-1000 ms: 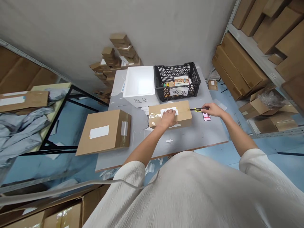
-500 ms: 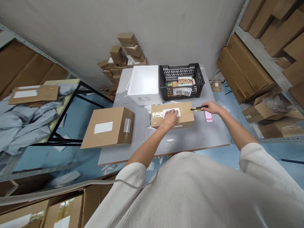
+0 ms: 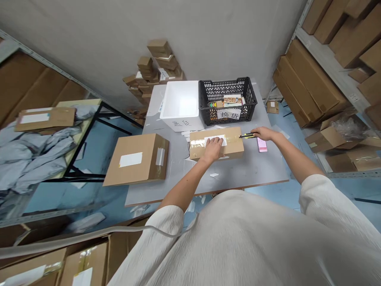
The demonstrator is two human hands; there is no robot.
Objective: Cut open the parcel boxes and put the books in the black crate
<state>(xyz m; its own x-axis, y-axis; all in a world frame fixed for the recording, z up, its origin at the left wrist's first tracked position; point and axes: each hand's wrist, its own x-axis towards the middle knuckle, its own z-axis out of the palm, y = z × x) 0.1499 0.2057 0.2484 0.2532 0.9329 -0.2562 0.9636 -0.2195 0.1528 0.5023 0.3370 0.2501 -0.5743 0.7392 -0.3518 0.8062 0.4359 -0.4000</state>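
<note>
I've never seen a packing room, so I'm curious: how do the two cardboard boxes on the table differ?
The box under the left hand looks smaller than the other box, which nobody touches. The first has tape along its top; the other has tape over one end. Both are brown cardboard with white labels.

black lattice crate (image 3: 228, 92) | white foam box (image 3: 180, 101) | brown carton (image 3: 233, 145) | white label (image 3: 224, 140) | yellow-black utility knife (image 3: 247, 136)
</note>
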